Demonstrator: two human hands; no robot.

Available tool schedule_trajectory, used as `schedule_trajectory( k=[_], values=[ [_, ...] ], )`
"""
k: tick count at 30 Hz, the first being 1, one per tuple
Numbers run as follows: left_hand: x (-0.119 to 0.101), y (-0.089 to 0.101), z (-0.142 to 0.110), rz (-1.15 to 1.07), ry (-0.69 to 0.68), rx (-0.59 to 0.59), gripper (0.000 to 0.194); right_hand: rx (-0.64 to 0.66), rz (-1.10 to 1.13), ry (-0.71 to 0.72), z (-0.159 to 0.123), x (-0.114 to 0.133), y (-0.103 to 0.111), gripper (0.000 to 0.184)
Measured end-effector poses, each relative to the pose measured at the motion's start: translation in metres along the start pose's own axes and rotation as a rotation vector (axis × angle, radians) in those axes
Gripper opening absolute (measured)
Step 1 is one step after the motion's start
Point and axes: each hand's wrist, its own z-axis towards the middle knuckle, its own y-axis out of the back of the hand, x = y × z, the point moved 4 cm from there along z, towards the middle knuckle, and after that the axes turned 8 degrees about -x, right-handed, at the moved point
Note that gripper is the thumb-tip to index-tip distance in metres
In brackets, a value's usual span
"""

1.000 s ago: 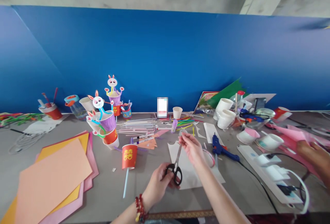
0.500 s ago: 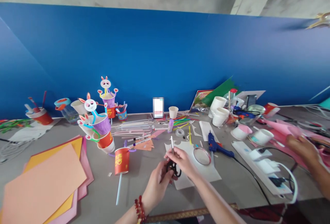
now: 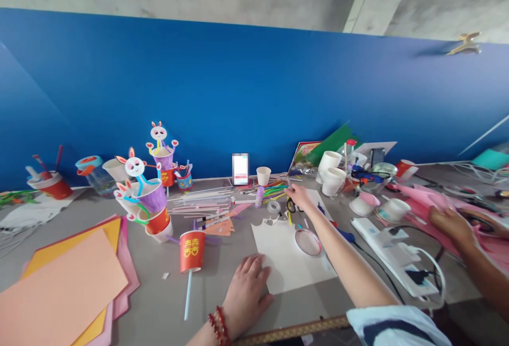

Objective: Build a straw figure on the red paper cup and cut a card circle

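My left hand [image 3: 246, 288] lies flat and open on the grey table, its fingertips touching the near-left edge of a white paper sheet [image 3: 284, 258]. My right hand [image 3: 299, 196] is stretched far forward, fingers curled around black-handled scissors [image 3: 291, 207] whose loops hang just below the palm. A small tape roll [image 3: 273, 207] sits just left of that hand. A larger transparent tape ring [image 3: 307, 241] rests on the white sheet, beside my right forearm.
A red paper cup on a straw [image 3: 191, 250] stands left of the sheet. Bunny cup crafts [image 3: 149, 192], loose straws [image 3: 207, 200], coloured paper [image 3: 63, 282], white cups [image 3: 332, 176] and a power strip [image 3: 387, 240] crowd the table. Another person's hand [image 3: 449, 224] rests on pink paper at the right.
My right hand took the scissors from my left hand and carried them forward, away from me. My left hand let go and dropped flat onto the table.
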Motion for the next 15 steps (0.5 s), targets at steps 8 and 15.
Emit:
schedule_trajectory(
  k=[8, 15],
  values=[
    [0.005, -0.004, -0.001, -0.044, 0.008, 0.027, 0.051, 0.074, -0.368, 0.095, 0.010, 0.007, -0.022, 0.032],
    [0.010, -0.010, 0.001, -0.042, 0.003, 0.029, 0.056, -0.104, -0.405, 0.281, 0.031, 0.060, -0.018, 0.032]
  ],
)
